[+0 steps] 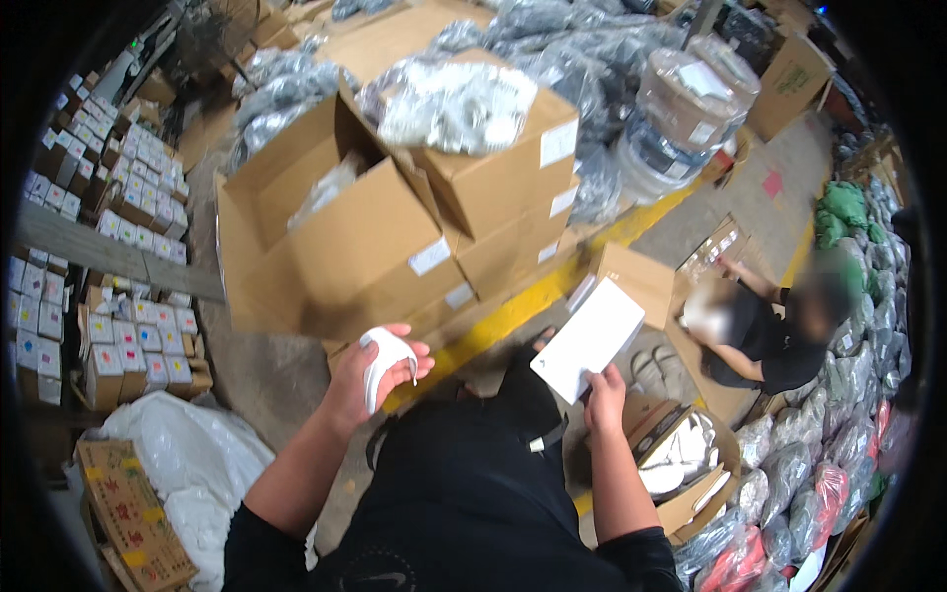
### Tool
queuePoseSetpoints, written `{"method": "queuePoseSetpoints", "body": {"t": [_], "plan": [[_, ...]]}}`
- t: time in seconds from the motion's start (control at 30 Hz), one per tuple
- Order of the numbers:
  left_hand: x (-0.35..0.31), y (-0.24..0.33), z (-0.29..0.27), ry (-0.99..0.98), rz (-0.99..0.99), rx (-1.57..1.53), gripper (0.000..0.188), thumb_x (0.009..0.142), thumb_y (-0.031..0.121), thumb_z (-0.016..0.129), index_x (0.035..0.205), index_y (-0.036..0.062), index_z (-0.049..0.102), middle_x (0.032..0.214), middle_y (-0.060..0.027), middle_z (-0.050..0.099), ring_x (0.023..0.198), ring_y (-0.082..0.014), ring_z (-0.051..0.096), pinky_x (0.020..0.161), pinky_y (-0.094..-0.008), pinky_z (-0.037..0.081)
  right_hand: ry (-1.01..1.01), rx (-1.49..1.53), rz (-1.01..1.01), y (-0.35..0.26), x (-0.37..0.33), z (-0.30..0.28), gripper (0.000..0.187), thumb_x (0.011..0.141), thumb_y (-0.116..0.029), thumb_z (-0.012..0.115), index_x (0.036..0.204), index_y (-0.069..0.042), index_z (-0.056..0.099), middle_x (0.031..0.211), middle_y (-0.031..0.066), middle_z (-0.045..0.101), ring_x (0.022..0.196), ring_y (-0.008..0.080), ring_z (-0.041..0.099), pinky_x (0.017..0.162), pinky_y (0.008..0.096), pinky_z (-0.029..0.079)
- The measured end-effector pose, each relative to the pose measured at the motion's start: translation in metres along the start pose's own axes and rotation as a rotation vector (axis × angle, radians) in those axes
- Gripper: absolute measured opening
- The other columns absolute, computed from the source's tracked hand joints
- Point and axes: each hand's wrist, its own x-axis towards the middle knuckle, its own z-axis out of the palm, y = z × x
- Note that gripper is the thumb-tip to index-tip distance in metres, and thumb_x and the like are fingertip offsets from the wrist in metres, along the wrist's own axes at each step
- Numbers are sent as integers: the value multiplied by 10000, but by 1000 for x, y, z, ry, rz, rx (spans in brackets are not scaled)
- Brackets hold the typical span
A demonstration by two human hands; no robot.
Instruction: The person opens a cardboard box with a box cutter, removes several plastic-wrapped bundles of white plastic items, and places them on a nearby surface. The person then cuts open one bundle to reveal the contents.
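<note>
My left hand (357, 383) holds a small white curved piece (387, 361), pinned by the thumb against the palm with the fingers partly spread. Its exact kind cannot be made out. In my right hand (605, 399) is a flat white rectangular board (590, 340), gripped at its lower right corner and tilted. Beyond the board stands a small open cardboard box (636, 279), partly covered by it. Below and right of my right hand, an open carton (730, 456) holds several white curved pieces (681, 449).
Large cartons (508, 192) are stacked ahead, one open (340, 242), with a clear plastic bag (454, 104) on top. A co-worker (779, 326) sits low at the right. Bagged goods (804, 474) line the right side. Small white boxes (128, 350) fill the left shelves.
</note>
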Motion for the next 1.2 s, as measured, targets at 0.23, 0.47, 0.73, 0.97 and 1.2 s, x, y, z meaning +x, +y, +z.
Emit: {"method": "queuePoseSetpoints", "body": {"t": [0.23,0.47,0.73,0.97,1.2], "plan": [[24,-8,14,-145,108,-187,554,940,510,543,1257,56,525,1147,-235,630,1067,-406,613,938,-525,479,70,-7,-94,-65,27,-18,246,868,37,541,1106,66,597,1003,106,674,871,186,660,788,304,526],[70,-24,71,-167,49,-8,429,941,285,562,1242,-17,510,1111,-271,640,1007,-373,661,898,-469,528,148,30,-174,-143,107,-16,110,919,-74,600,1011,-15,585,767,48,629,576,139,601,503,289,516],[228,30,153,-318,80,239,378,851,101,606,1189,-48,526,1102,-246,657,1055,-323,655,964,-451,505,277,140,-355,-281,315,-26,103,913,-86,628,952,-64,535,698,37,583,498,139,555,425,265,417],[384,59,232,-165,-33,280,482,806,237,718,1145,-50,533,1069,-256,655,1012,-339,667,944,-467,512,351,149,-298,-403,529,-31,121,915,-85,633,938,-77,514,697,33,579,503,129,531,433,265,408],[442,61,233,148,-62,217,546,787,328,748,1129,-30,518,1035,-274,647,924,-366,668,917,-486,528,405,117,-316,-475,661,-28,119,898,-66,638,957,-40,537,720,69,611,527,138,562,421,260,405]]}}
